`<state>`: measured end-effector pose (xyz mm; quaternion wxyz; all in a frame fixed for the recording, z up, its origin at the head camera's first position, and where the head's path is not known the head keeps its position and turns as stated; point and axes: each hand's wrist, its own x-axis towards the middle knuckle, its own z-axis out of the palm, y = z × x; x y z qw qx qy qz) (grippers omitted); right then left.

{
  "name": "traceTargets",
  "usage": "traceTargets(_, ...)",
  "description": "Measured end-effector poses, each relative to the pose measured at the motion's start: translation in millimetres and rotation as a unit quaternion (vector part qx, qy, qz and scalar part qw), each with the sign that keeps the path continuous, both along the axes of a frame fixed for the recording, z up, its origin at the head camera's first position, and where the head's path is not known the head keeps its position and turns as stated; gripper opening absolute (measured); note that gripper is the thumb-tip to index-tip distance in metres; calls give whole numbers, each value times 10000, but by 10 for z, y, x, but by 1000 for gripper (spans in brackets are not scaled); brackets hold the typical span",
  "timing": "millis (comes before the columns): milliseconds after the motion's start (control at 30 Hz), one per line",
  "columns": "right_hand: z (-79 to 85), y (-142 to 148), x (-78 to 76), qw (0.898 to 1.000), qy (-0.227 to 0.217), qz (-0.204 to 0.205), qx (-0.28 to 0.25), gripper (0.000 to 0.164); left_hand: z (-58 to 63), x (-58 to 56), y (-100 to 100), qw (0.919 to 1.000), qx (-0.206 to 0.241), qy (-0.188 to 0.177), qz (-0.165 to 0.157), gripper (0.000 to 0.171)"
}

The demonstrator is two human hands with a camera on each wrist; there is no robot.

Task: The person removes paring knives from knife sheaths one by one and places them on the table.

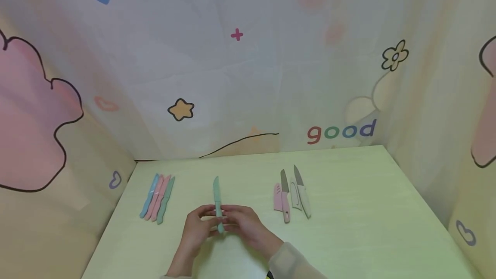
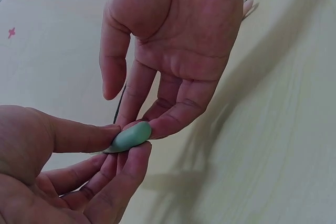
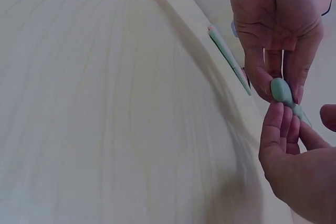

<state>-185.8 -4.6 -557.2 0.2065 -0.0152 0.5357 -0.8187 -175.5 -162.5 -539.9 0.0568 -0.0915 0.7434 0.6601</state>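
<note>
A mint-green fruit knife [image 1: 217, 190] points away from me, its blade the same colour as its handle. My left hand [image 1: 196, 227] pinches the handle, thumb on top and fingers beneath. In the left wrist view the rounded green handle end [image 2: 134, 136] shows between the two hands. Fingers of my right hand [image 1: 248, 225] touch the handle from the other side. That hand's palm [image 2: 184, 19] faces the left wrist camera, with its thumb [image 2: 114, 72] apart from the knife. The right wrist view shows the handle end [image 3: 281, 90] at both hands' fingertips.
Left of the hands lie a blue knife [image 1: 150, 197], two pink knives [image 1: 159, 199] and a green knife [image 1: 165, 201]. To the right are a pink-handled knife [image 1: 285, 199] with its pink sheath [image 1: 277, 197], and a white-handled knife [image 1: 304, 197] with its white sheath [image 1: 295, 193]. Printed curtains border the table [image 1: 368, 227].
</note>
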Motion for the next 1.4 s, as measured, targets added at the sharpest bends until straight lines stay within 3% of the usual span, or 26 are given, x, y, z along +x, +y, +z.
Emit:
traceTargets(633, -42, 320, 116, 9979, 55, -389, 514, 33, -118, 89, 301, 9965, 629, -12, -557, 41)
traceTargets(867, -90, 430, 122, 9974, 149, -470, 531, 32, 245, 261, 458, 9949, 601, 17, -815, 41)
traceTargets(1100, -71, 546, 150, 9954, 220, -573, 734, 32, 302, 286, 599, 9942, 537, 47, -925, 41)
traceTargets(1233, -71, 613, 150, 9937, 283, -604, 903, 34, 253, 263, 655, 9941, 536, 6, -946, 41)
traceTargets(1400, -30, 698, 159, 9930, 358, -540, 992, 35, 56, 185, 714, 9939, 604, 27, -921, 43)
